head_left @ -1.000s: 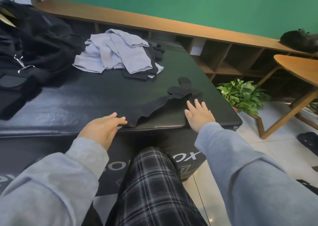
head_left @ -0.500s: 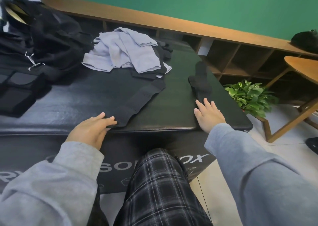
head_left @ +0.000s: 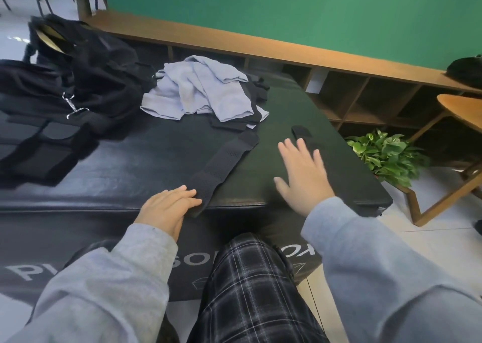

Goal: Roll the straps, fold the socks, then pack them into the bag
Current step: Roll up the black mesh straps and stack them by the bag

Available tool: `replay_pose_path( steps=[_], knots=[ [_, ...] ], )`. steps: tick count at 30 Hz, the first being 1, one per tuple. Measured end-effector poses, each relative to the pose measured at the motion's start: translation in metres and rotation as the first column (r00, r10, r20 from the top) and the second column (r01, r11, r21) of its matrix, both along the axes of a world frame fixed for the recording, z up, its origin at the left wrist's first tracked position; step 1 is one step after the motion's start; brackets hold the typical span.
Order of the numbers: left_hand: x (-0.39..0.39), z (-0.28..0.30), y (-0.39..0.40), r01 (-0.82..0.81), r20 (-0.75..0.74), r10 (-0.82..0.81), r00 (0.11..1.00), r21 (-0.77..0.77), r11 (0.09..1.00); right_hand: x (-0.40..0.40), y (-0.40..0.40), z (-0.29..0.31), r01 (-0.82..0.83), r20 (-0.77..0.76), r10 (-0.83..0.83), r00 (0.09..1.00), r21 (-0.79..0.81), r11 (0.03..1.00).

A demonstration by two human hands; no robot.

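Left hand (head_left: 168, 208): fingers straight and close together, pressing flat on the near end of a long black strap (head_left: 221, 165) at the front edge of the black padded box (head_left: 130, 165). Right hand (head_left: 303, 178): fingers spread wide, holding nothing, blurred, above the box top; whether the tips touch a second, shorter strap (head_left: 303, 134) lying just beyond them cannot be told. The long strap lies flat and runs diagonally away toward the pile of pale blue socks (head_left: 200, 89). Judgement: step in hand is rolling the straps; none looks rolled yet. To do it well, flatten the strap fully, start the roll at the near end with both hands, keep the edges aligned and the turns tight so the roll does not cone. The far end sits next to dark cloth under the socks and could drag it along. Black bag (head_left: 78, 63) sits at the far left of the box, well apart from both hands, with a metal clip (head_left: 73, 106) on its front. Potted plant (head_left: 388, 157) stands on the floor to the right, clear of the work.
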State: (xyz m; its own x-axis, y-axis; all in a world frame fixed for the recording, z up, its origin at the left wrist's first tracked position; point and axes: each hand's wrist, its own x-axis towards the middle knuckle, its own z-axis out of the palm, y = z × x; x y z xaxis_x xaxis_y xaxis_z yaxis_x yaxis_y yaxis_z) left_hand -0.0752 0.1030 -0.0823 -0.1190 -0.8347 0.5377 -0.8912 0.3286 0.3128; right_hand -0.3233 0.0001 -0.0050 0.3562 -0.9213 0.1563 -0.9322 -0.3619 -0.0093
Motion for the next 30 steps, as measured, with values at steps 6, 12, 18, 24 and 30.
replay_pose_path(
  steps=[6, 12, 18, 24, 30],
  knots=[
    [0.0, 0.004, 0.004, -0.017, 0.056, 0.015, 0.998, 0.031, 0.999, 0.062, 0.052, -0.028, -0.195, 0.179, 0.161, 0.971, 0.191, 0.962],
    [0.003, 0.005, 0.015, -0.081, -0.026, 0.083, 0.996, 0.086, 0.993, 0.099, 0.069, -0.046, -0.172, 0.236, 0.113, 0.965, 0.248, 0.953],
    [-0.004, 0.028, 0.022, -0.182, -0.081, 0.198, 0.977, 0.176, 0.967, 0.111, 0.067, -0.049, -0.276, 0.294, 0.192, 0.936, 0.276, 0.921],
    [-0.008, 0.014, 0.024, -0.251, -0.398, 0.301, 0.866, 0.174, 0.952, 0.103, 0.07, -0.065, -0.254, 0.549, 0.142, 0.824, 0.133, 0.958],
    [-0.008, 0.02, 0.015, -0.344, -0.365, 0.427, 0.827, 0.272, 0.899, 0.108, 0.086, -0.072, -0.155, 0.73, 0.05, 0.681, 0.077, 0.985]
  ],
)
